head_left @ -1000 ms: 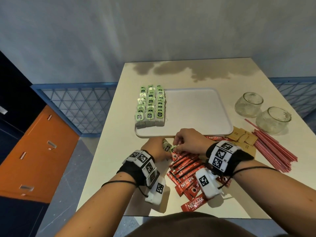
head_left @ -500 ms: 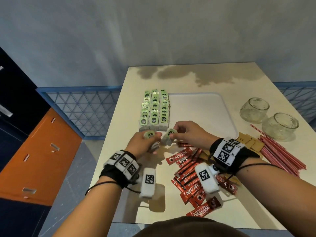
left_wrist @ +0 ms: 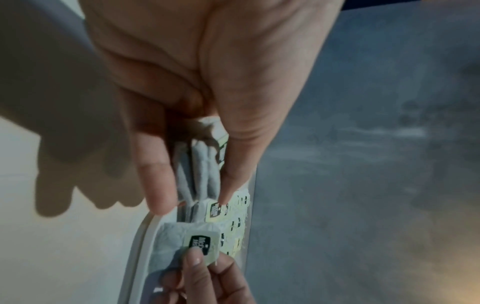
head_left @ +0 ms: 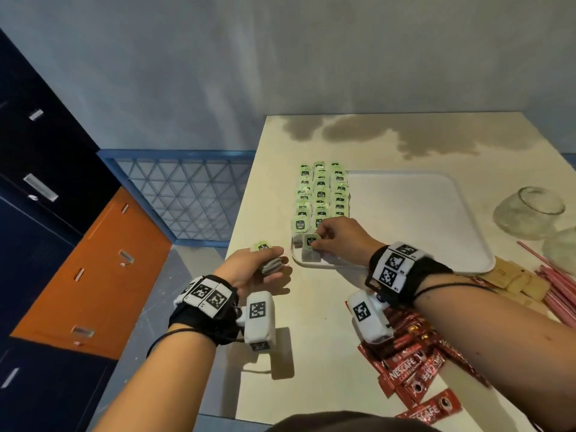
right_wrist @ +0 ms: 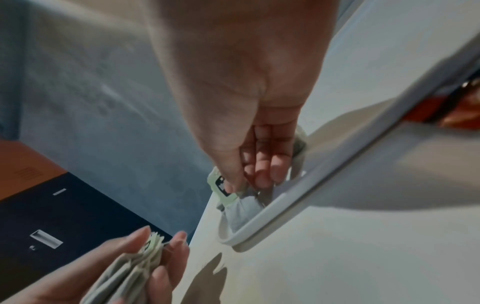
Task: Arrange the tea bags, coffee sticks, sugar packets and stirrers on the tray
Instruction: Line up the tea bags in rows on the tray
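A white tray [head_left: 436, 263] lies on the cream table, its left side filled with rows of green-tagged tea bags [head_left: 321, 194]. My right hand [head_left: 324, 241] pinches one tea bag [head_left: 310, 249] by its tag at the tray's near left corner, the bag touching the tray floor [left_wrist: 168, 240] [right_wrist: 241, 211]. My left hand [head_left: 265, 263] hovers left of the tray and grips a small stack of tea bags [head_left: 271, 265] [left_wrist: 200, 170] [right_wrist: 135, 267] between thumb and fingers. Red coffee sticks [head_left: 411, 369] lie near the front edge. Brown sugar packets [head_left: 514, 280] and red stirrers [head_left: 558, 285] lie right of the tray.
Two glass cups [head_left: 530, 213] lie at the table's right side. The table's left edge [head_left: 243, 232] drops off just beside my left hand, with orange and dark cabinets [head_left: 93, 269] below. Most of the tray's right part is bare white.
Both hands lifted from the coffee sticks and moved forward and left. My right hand took one tea bag from the left hand's stack and set it down at the tray's near left corner.
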`<state>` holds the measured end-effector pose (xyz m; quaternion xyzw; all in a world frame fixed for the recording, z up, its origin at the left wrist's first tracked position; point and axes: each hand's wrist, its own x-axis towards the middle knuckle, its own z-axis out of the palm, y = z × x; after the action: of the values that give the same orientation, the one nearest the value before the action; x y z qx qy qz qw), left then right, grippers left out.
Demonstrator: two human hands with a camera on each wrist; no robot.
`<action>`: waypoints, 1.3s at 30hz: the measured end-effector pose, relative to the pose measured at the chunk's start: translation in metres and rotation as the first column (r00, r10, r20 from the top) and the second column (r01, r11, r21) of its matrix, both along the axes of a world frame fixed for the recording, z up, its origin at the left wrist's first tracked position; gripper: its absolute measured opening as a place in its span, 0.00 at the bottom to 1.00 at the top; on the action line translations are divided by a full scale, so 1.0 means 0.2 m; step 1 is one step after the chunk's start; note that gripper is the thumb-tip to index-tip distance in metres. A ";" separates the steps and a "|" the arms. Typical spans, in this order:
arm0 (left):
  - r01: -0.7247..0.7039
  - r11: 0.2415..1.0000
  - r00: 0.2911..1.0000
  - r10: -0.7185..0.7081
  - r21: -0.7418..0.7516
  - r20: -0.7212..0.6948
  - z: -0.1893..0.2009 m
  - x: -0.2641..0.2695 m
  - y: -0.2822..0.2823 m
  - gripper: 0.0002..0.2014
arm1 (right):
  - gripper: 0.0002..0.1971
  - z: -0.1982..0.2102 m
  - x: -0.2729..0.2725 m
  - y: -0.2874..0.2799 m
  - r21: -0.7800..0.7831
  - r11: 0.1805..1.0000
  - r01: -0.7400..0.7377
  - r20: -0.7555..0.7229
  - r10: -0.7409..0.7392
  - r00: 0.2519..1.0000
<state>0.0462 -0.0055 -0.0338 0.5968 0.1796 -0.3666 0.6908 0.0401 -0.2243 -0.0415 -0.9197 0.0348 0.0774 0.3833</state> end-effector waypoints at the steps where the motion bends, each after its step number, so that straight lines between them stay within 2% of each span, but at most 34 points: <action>1: 0.001 1.000 1.000 -0.001 -0.008 -0.003 0.00 0.01 0.01 0.08 | 0.07 -0.01 0.02 0.02 0.005 1.000 0.011 0.007 -0.011 1.000; 4: -0.007 0.999 1.000 0.007 -0.046 -0.005 0.01 0.03 0.04 0.07 | 0.07 -0.03 0.06 0.05 0.040 0.998 0.044 0.038 -0.045 0.998; 9: -0.065 0.988 0.997 0.058 -0.142 -0.053 0.01 0.06 0.05 0.16 | 0.08 -0.03 0.12 0.07 0.002 0.997 0.080 0.071 -0.080 0.994; 14: -0.031 0.973 0.993 0.003 -0.230 -0.120 0.04 0.06 0.05 0.15 | 0.10 -0.05 0.12 0.07 0.024 0.993 0.116 0.068 -0.118 0.991; 17: -0.011 0.967 0.998 -0.003 -0.255 -0.055 0.04 0.03 0.02 0.14 | 0.14 -0.04 0.09 0.06 0.124 0.981 0.150 0.077 -0.160 0.984; 21: 0.027 0.983 0.994 -0.007 -0.180 0.111 0.03 -0.02 -0.05 0.10 | 0.09 0.02 0.01 0.03 0.262 0.954 0.144 0.076 -0.169 0.983; 25: 0.063 0.998 0.958 -0.069 0.030 0.278 0.05 -0.07 -0.14 0.06 | 0.08 0.09 -0.10 0.00 0.365 0.928 0.079 0.055 -0.106 0.993; 28: 0.073 0.991 0.924 -0.110 0.113 0.367 0.08 -0.11 -0.20 0.07 | 0.07 0.14 -0.17 -0.03 0.386 0.922 0.030 0.056 -0.056 0.997; 35: 0.091 0.985 0.890 -0.148 0.150 0.432 0.15 -0.16 -0.33 0.06 | 0.05 0.20 -0.25 -0.12 0.365 0.931 -0.005 0.080 -0.026 0.996; 39: 0.040 0.998 0.930 -0.057 0.055 0.362 0.17 -0.16 -0.35 0.08 | 0.03 0.22 -0.24 -0.16 0.426 0.905 0.024 0.078 -0.063 0.995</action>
<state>0.0144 -0.0746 0.0004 0.6743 0.0424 -0.2625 0.6889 -0.0088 -0.2566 0.0030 -0.8160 0.0203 0.0330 0.5767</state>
